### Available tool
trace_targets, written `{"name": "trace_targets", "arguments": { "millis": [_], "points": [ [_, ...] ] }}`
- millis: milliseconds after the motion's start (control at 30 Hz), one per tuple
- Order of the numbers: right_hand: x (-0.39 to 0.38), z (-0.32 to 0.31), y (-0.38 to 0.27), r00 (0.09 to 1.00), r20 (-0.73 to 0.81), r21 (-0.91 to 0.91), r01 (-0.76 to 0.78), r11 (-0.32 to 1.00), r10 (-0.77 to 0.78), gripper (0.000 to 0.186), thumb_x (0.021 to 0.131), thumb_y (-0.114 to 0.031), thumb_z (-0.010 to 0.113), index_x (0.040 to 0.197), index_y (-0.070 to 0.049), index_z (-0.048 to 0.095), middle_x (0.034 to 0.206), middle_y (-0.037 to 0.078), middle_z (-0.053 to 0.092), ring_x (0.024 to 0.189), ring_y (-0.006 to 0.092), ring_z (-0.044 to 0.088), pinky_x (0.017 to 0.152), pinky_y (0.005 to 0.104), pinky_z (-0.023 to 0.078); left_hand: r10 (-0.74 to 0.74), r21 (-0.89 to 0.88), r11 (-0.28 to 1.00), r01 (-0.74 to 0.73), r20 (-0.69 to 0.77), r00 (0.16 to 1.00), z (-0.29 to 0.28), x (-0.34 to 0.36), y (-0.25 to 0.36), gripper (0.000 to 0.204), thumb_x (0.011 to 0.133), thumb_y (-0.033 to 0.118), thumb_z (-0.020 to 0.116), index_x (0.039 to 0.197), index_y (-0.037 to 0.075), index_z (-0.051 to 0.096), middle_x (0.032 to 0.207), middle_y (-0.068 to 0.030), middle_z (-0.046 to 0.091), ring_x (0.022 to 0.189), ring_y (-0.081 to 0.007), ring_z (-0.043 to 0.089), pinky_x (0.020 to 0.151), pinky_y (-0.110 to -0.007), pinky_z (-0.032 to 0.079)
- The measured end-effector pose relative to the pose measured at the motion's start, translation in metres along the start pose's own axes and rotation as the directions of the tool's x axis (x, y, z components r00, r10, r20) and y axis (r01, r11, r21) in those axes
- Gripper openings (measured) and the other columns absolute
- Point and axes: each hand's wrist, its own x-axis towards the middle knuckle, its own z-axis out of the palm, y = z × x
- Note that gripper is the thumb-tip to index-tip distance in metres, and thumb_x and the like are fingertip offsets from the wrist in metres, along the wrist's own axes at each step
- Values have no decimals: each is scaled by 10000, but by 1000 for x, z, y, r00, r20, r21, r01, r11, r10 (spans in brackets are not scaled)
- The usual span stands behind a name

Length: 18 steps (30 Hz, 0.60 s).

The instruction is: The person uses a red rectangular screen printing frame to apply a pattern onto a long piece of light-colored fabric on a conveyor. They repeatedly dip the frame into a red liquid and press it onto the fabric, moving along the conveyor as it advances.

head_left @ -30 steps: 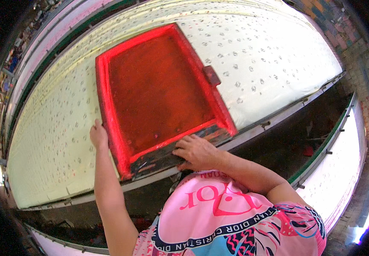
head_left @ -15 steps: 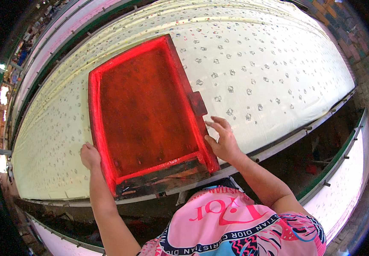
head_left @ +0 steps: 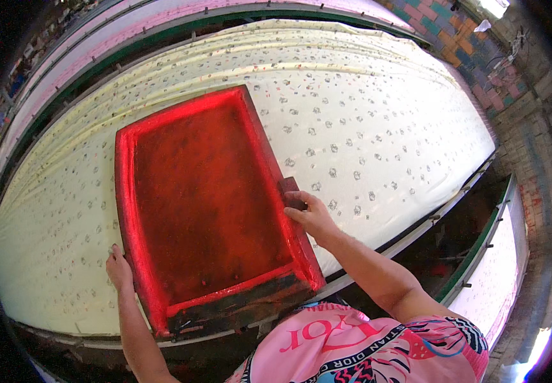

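A large printing screen [head_left: 209, 198] with a bright red rim and a dark red mesh lies flat on pale cloth [head_left: 378, 121] with small printed motifs. On its right side, my right hand [head_left: 314, 220] has its fingers bent around a small dark block [head_left: 289, 186] fixed to the frame. My left hand [head_left: 120, 271] is at the screen's lower left side, fingers bent against the outer edge; the frame partly hides its grip. The near end of the frame is dark and worn, close to the table's front edge.
The cloth covers a long table, with folds [head_left: 180, 80] along its far side. Another long table with a green edge [head_left: 474, 255] stands at the lower right, past a dark gap. More tables [head_left: 122, 38] run behind. Coloured paving [head_left: 445, 29] shows at the upper right.
My right hand has moved from the frame's right edge up onto the small block and closed there. My left hand stays beside the left edge. The whole view has shifted.
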Motion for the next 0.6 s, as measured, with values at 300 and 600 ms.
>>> {"name": "trace_targets", "arguments": {
  "millis": [300,600],
  "points": [
    [-22,0,-45,1000,-13,104,18,994,-17,499,971,-208,818,1406,10,705,1288,169,754,1137,238,710,1025,386,561,23,-123,992,-32,-74,997,11,14,-17,790,1140,601,481,1161,-149,729,1160,-328,755,1084,-477,706,969,-566,506],
    [-26,-44,-86,995,12,88,101,991,-102,451,989,-175,788,1414,-42,717,1347,89,737,1024,162,711,936,333,587,-174,-461,858,227,156,972,-9,22,-1,752,1084,696,571,837,-6,678,790,-114,698,659,-282,661,675,-462,575]
  ]
}}
